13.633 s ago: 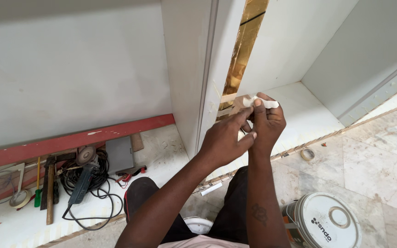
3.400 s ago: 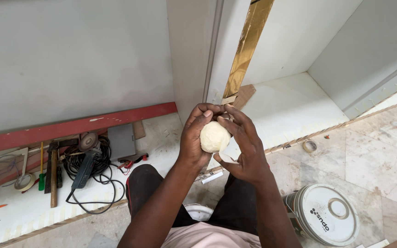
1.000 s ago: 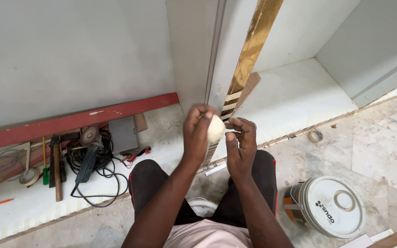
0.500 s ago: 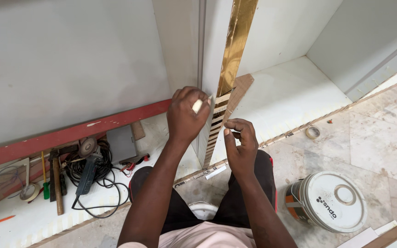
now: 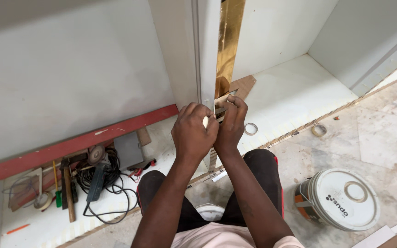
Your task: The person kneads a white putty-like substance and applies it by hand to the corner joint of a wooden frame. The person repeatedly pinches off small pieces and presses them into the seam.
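Head view. Gold strip: run down the front edge of the white cabinet partition, its lower end met by both hands just above the cabinet floor.

Left hand: grip closed on a pale wad, pressed beside the strip.

Right hand: fingertips pinched together on the strip's loose lower end.

Judgement: the strip is best kept aligned with the partition edge and rubbed flat without creases.

Surroundings: tape rings on the cabinet floor and at its front edge; grinder with coiled cable, hand tools, red batten to the left; lidded white bucket on the marble floor. Nothing is seen obstructing the hands.
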